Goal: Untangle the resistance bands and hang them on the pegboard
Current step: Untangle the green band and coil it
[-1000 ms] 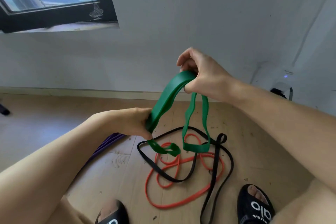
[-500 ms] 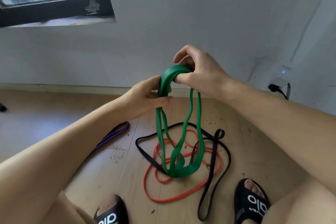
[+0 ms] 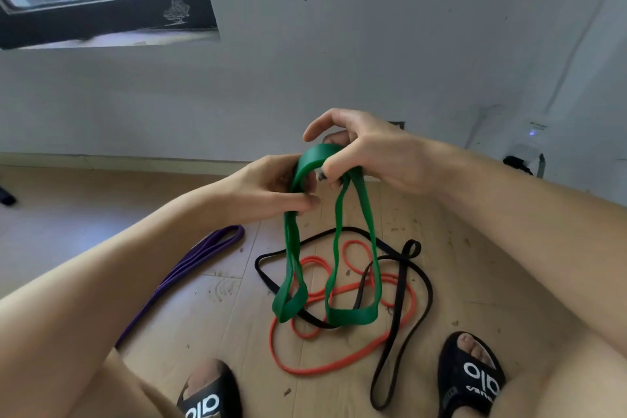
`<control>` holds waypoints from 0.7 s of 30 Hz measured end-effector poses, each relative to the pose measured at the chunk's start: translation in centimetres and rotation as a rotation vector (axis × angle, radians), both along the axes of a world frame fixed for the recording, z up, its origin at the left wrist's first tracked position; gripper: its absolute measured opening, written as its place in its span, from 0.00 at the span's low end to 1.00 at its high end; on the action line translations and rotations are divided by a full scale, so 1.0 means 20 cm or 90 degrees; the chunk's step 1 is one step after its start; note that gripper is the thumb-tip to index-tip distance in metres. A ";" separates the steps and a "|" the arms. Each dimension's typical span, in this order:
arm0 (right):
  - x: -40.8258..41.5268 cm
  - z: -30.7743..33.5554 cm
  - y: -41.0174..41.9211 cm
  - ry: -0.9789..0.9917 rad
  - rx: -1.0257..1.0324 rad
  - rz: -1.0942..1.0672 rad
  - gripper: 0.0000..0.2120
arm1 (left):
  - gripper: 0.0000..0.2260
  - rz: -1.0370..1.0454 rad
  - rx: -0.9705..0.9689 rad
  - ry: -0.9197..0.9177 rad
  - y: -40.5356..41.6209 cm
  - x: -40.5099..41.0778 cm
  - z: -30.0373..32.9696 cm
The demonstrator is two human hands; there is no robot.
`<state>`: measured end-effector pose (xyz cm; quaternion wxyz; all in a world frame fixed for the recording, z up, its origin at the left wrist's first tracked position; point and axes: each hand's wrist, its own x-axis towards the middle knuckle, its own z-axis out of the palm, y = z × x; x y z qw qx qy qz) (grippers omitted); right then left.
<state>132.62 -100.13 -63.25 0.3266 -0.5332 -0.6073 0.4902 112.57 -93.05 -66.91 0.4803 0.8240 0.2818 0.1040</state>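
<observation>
I saw both hands gripping the green band (image 3: 334, 261) above the floor (image 3: 234, 322): the left hand (image 3: 271, 187) pinched one doubled loop, the right hand (image 3: 366, 153) curled round the top. Below the green band lay the red band (image 3: 339, 365) and black band (image 3: 390, 363), overlapping; the purple band (image 3: 190, 265) lay left of them.

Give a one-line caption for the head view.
Both hands, left and right, hold a green band above tangled red and black bands.

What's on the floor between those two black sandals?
In the head view, bare wood floor and the near ends of the orange band and black band lie between the sandals.
</observation>
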 end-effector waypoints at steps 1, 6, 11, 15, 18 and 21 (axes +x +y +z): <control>-0.01 0.00 0.00 0.019 -0.002 -0.001 0.24 | 0.11 0.002 0.006 -0.007 -0.01 0.00 0.00; -0.06 -0.01 0.01 -0.015 0.067 -0.105 0.14 | 0.07 0.030 0.080 -0.019 -0.02 0.03 -0.04; -0.09 -0.03 0.03 -0.005 0.096 -0.155 0.06 | 0.12 0.034 0.079 -0.049 -0.05 0.08 -0.06; -0.12 -0.03 0.03 -0.009 0.128 -0.201 0.06 | 0.15 0.074 0.082 -0.087 -0.06 0.10 -0.07; -0.14 -0.03 0.03 0.050 0.142 -0.237 0.07 | 0.13 0.098 0.068 -0.096 -0.08 0.13 -0.08; -0.16 -0.02 0.03 0.094 0.140 -0.250 0.10 | 0.11 0.125 0.049 -0.128 -0.10 0.17 -0.08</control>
